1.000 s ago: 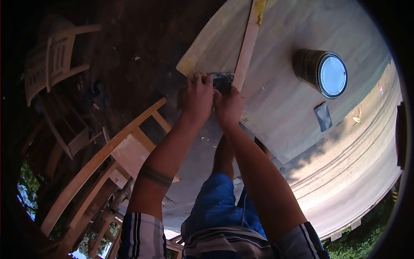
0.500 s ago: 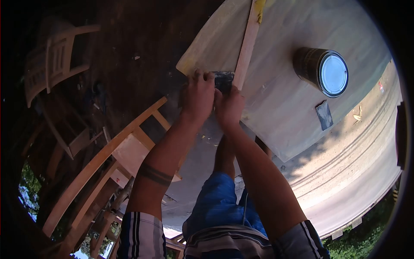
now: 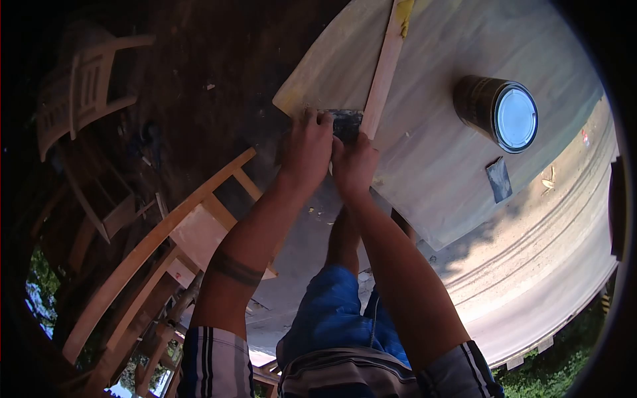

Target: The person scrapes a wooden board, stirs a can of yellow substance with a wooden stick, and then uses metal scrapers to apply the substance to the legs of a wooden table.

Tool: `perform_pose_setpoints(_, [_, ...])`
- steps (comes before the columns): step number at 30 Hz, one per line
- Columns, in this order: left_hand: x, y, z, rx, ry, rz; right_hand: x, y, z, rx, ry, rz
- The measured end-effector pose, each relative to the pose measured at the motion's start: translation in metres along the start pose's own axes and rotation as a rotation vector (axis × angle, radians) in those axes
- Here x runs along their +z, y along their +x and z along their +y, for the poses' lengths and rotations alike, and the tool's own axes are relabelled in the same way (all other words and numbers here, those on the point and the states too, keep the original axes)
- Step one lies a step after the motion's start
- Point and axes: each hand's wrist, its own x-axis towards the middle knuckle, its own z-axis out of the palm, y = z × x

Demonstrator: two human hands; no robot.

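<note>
A dark, smudged flat piece (image 3: 346, 123) lies between my hands at the table's near-left edge. My left hand (image 3: 305, 149) is closed at its left end, fingers bent over it. From below, my right hand (image 3: 355, 164) closes on its lower edge, the thumb beside my left hand. Right at my right fingertips is the lower end of a long wooden strip (image 3: 383, 83). Yellow paste (image 3: 404, 18) clings to the strip's far end. The strip lies across the pale, streaked tabletop (image 3: 431, 172). My fingers partly hide the dark piece.
A metal can (image 3: 494, 113) with a pale round end stands right on the tabletop, and a small dark rectangular sheet (image 3: 499, 180) lies near it. Wooden chair frames (image 3: 199, 199) stand close to my left arm, with another chair (image 3: 93, 86) farther back. Sunlit ground (image 3: 531, 232) lies beyond the table.
Both hands keep the same hold, almost still at the dark piece and the strip's end. The whole view has shifted only slightly.
</note>
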Motion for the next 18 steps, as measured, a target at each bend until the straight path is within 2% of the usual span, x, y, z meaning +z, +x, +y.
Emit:
perform_pose_setpoints(5, [-0.010,-0.005,0.000,-0.050,-0.038,-0.157,0.003,0.006,-0.005,-0.025,-0.023,0.037])
perform_pose_setpoints(8, [-0.013,0.006,-0.001,0.026,-0.081,-0.061,0.002,0.000,0.001,-0.058,0.015,0.043])
perform_pose_setpoints(11, [-0.012,-0.010,-0.005,-0.005,-0.048,-0.206,-0.001,0.005,-0.005,-0.055,0.015,0.027])
perform_pose_setpoints(14, [-0.015,0.004,-0.002,0.022,-0.112,-0.069,0.002,0.006,0.000,-0.055,-0.015,0.032])
perform_pose_setpoints(17, [-0.018,-0.001,-0.003,-0.002,-0.060,-0.168,0.002,0.002,0.000,-0.076,0.008,0.041])
perform_pose_setpoints(18, [-0.016,-0.001,-0.004,0.010,-0.029,-0.124,0.001,0.004,-0.002,-0.086,-0.003,0.053])
